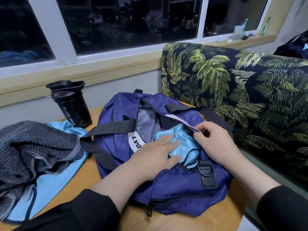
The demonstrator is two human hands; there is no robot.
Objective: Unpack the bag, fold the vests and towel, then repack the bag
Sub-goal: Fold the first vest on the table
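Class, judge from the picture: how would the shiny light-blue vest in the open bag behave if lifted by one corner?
The shiny light-blue vest would probably hang limp, since it already lies crumpled. Its glossy sheen suggests it is slippery. It looks thin, so likely light.

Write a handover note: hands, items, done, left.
Left hand: flat, pressing a blue vest in the open bag.
Right hand: pinching the bag's far opening edge.
Towel lies crumpled on a second vest, left of the bag; bottle behind.
Done: towel, one vest and bottle are out.
Left: remove last vest, fold all, repack.
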